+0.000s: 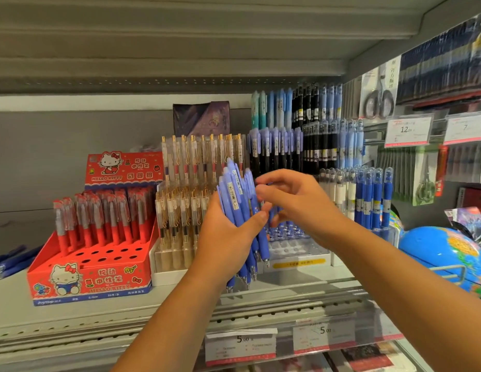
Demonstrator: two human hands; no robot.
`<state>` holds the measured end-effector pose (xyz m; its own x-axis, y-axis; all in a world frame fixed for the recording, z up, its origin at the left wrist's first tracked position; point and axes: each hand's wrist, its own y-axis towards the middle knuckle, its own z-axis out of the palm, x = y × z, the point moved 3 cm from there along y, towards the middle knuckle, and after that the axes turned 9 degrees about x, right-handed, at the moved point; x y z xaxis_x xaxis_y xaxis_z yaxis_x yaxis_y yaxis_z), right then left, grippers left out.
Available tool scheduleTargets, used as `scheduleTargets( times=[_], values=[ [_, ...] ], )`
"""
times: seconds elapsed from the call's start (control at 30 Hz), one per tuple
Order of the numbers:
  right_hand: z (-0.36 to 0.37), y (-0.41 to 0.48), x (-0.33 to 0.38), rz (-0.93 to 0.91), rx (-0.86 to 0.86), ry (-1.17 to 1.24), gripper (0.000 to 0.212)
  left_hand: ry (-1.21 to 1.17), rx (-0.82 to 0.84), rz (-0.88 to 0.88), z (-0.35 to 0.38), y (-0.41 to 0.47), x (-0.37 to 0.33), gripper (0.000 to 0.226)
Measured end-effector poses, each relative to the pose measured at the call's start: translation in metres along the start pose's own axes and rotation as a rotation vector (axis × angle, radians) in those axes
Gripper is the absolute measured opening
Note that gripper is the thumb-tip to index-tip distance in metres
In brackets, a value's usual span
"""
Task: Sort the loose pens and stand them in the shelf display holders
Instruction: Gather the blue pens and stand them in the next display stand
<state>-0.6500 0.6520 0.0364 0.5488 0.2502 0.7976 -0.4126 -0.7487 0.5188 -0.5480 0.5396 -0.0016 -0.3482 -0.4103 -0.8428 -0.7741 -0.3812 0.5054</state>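
My left hand (228, 237) grips a bunch of several periwinkle-blue pens (238, 200), tips pointing down, in front of the shelf. My right hand (293, 200) reaches into the bunch from the right, its fingertips pinching one of the pens near the top. Behind my hands stands a tiered clear display holder (295, 253) with empty front slots and rows of matching blue and black pens higher up.
A red cartoon-cat pen box (91, 261) stands at left with several empty holes. Beside it is a holder of clear gold-clip pens (180, 208). A blue globe (446, 253) sits at right. Loose dark blue pens (11, 261) lie far left. Price tags line the shelf edge.
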Motion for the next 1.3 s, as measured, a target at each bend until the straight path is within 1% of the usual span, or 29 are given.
scheduleTargets(
  times=[0.13, 0.3, 0.37, 0.5, 0.57, 0.7, 0.8, 0.93, 1.1, 1.2, 1.3],
  values=[
    [0.011, 0.006, -0.002, 0.006, 0.003, 0.025, 0.03, -0.005, 0.015, -0.012, -0.001, 0.002, 0.002, 0.056],
    [0.009, 0.008, -0.01, 0.022, -0.033, 0.041, 0.028, -0.009, 0.024, -0.011, 0.001, 0.002, 0.001, 0.057],
    [0.008, 0.008, -0.015, 0.016, -0.076, 0.074, 0.025, -0.031, -0.001, -0.004, 0.001, 0.002, -0.001, 0.056],
    [-0.003, 0.01, -0.021, -0.036, -0.217, 0.218, 0.017, -0.062, -0.093, -0.017, -0.001, 0.001, -0.001, 0.046],
    [-0.009, 0.009, -0.021, -0.091, -0.282, 0.177, 0.017, -0.071, -0.126, -0.024, -0.003, 0.0, -0.001, 0.046],
    [-0.016, 0.006, -0.021, -0.199, -0.363, 0.001, 0.033, -0.094, -0.135, -0.017, -0.002, -0.001, -0.003, 0.051],
    [-0.018, 0.007, -0.02, -0.273, -0.35, -0.086, 0.04, -0.096, -0.128, -0.007, -0.002, -0.002, -0.004, 0.057],
    [-0.023, 0.009, -0.021, -0.3, -0.309, -0.137, 0.043, -0.081, -0.106, 0.013, -0.002, -0.002, -0.004, 0.061],
    [-0.024, 0.011, -0.023, -0.278, -0.257, -0.169, 0.049, -0.008, -0.063, 0.061, 0.001, -0.001, 0.0, 0.045],
    [-0.025, 0.012, -0.024, -0.279, -0.246, -0.155, 0.051, -0.013, -0.059, 0.081, 0.001, -0.002, -0.001, 0.045],
    [-0.028, 0.013, -0.026, -0.27, -0.236, -0.13, 0.052, -0.004, -0.068, 0.082, 0.003, -0.004, -0.003, 0.039]
  ],
)
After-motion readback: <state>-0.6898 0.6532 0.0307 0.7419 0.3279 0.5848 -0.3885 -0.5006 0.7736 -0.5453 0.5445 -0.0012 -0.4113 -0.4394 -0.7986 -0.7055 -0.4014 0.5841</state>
